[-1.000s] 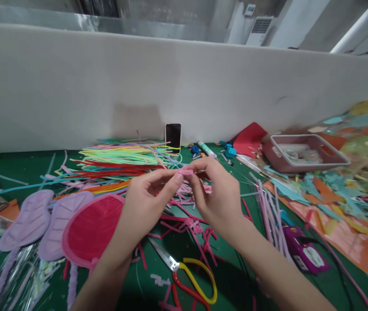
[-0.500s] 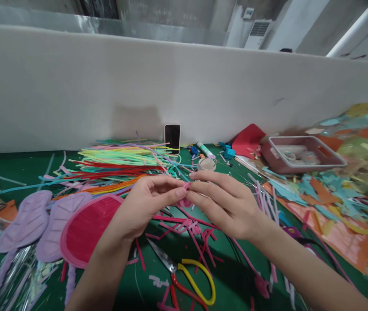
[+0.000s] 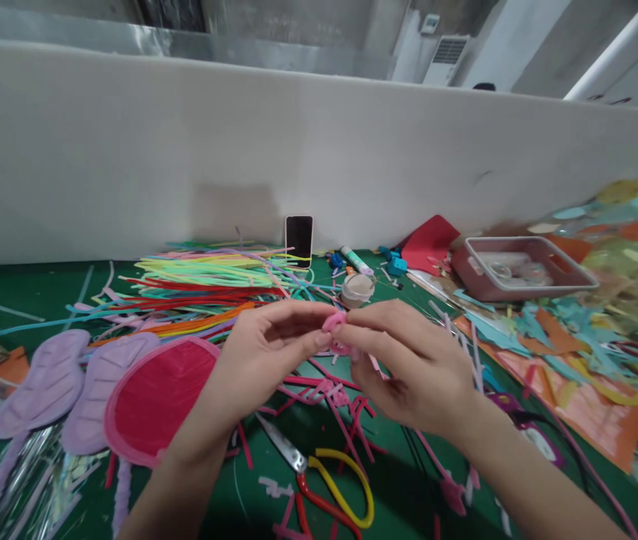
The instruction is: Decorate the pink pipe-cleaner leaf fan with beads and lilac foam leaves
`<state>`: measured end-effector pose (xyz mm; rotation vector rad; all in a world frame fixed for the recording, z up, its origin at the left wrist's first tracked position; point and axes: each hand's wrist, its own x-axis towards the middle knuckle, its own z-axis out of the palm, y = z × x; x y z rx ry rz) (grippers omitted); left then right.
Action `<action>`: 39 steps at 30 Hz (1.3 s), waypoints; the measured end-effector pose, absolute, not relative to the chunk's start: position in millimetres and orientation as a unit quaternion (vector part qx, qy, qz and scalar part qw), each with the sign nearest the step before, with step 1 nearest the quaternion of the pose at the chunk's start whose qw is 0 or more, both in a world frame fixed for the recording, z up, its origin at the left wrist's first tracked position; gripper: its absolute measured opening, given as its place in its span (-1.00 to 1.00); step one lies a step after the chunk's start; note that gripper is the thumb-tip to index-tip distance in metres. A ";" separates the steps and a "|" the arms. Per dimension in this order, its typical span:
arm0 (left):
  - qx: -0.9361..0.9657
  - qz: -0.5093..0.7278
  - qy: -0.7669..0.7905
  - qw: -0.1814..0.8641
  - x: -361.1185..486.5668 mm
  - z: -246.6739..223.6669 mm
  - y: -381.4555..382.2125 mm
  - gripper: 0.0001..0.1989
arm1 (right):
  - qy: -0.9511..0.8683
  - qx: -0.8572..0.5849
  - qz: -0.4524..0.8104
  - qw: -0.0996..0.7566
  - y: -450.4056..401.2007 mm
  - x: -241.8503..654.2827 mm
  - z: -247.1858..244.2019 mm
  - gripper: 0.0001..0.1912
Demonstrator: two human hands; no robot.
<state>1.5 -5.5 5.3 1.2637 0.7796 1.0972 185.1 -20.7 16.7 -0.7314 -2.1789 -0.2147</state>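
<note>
Pink looped piece (image 3: 335, 321) sits at the fingertips of both hands, above the green table (image 3: 400, 465); the left hand (image 3: 262, 356) pinches it between thumb and fingers, the right hand (image 3: 417, 367) grips it too, fingers bent and narrowly spaced.

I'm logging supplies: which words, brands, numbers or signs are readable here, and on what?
No text is readable.
Purple device: pale patch, too blurred to tell any lettering.
Slim tube: any print too small.
Phone: dark screen, no visible text.
</note>
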 end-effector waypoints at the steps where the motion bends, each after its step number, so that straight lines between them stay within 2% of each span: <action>1: 0.541 0.489 0.337 0.596 2.6 4.4 -4.8 -0.82 | -0.853 -0.303 -0.053 0.422 -22.3 181.8 15.4 -0.68; 7: 0.507 0.555 0.348 0.560 13.6 -5.4 -3.5 -0.82 | -0.725 -0.426 0.088 0.534 -26.2 159.1 2.5 -0.88; 10: 0.478 0.595 0.361 0.536 20.7 -10.3 -4.3 -0.84 | -0.656 -0.464 0.155 0.575 -24.7 148.4 -5.1 -0.91; 13: 0.465 0.604 0.362 0.536 24.1 -12.2 -4.0 -0.72 | -0.622 -0.465 0.146 0.612 -23.2 141.2 -8.3 -0.83; 16: 0.504 0.559 0.368 0.546 20.6 -10.9 -1.5 -0.63 | -0.663 -0.457 0.119 0.581 -22.2 141.8 -7.4 -0.76; 20: 0.564 0.489 0.370 0.554 10.8 -9.4 4.0 -0.75 | -0.711 -0.439 0.118 0.536 -21.2 150.8 -6.6 -0.72; 26: 0.552 0.445 0.369 0.601 5.5 -8.5 6.1 -0.73 | -0.759 -0.434 0.054 0.483 -20.2 160.2 -10.9 -0.75; 29: 0.535 0.441 0.362 0.623 6.8 -8.6 5.5 -0.74 | -0.770 -0.415 0.025 0.483 -20.5 163.2 -11.7 -0.74; 34: 0.504 0.459 0.356 0.639 11.1 -11.6 4.9 -0.78 | -0.775 -0.393 -0.062 0.492 -23.1 164.6 -10.7 -0.58; 36: 0.510 0.467 0.361 0.626 12.8 -11.8 3.6 -0.81 | -0.757 -0.420 -0.046 0.499 -24.8 162.4 -10.6 -0.61; 39: 0.526 0.475 0.376 0.597 15.1 -10.3 0.9 -0.80 | -0.701 -0.489 0.042 0.518 -26.5 157.6 -10.6 -0.74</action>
